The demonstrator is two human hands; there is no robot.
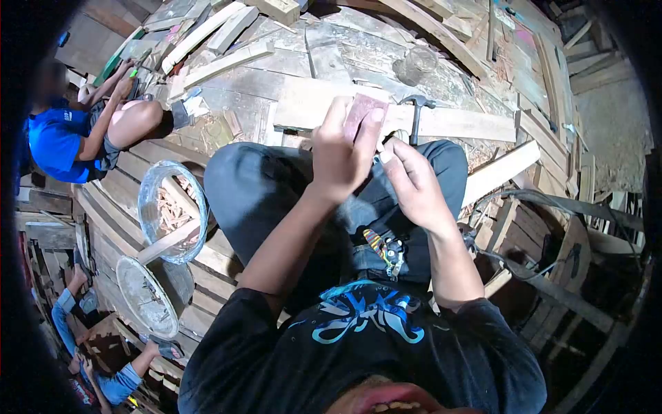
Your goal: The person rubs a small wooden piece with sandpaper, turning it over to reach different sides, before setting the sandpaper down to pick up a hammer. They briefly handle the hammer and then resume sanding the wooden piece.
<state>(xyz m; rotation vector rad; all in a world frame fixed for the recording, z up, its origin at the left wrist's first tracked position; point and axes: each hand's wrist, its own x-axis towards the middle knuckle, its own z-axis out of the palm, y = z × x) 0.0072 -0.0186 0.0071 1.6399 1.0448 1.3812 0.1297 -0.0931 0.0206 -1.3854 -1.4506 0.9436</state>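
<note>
My left hand point(345, 148) is raised over my lap, its thumb and fingers closed on a reddish piece of sandpaper point(356, 119). Close beside it on the right, my right hand point(417, 181) has its thumb and fingers pressed together near a small pale thing too hidden to name. Just past my hands lies a light wooden board point(455, 124). A claw hammer point(416, 117) rests across that board, its head pointing away from me.
At my left stand a bucket point(143, 207) of wood offcuts and a tilted round container point(124, 283). A metal can point(414, 65) and several timber pieces point(231, 65) lie ahead. A person in blue point(62, 138) sits at left; another person point(117, 383) is lower left.
</note>
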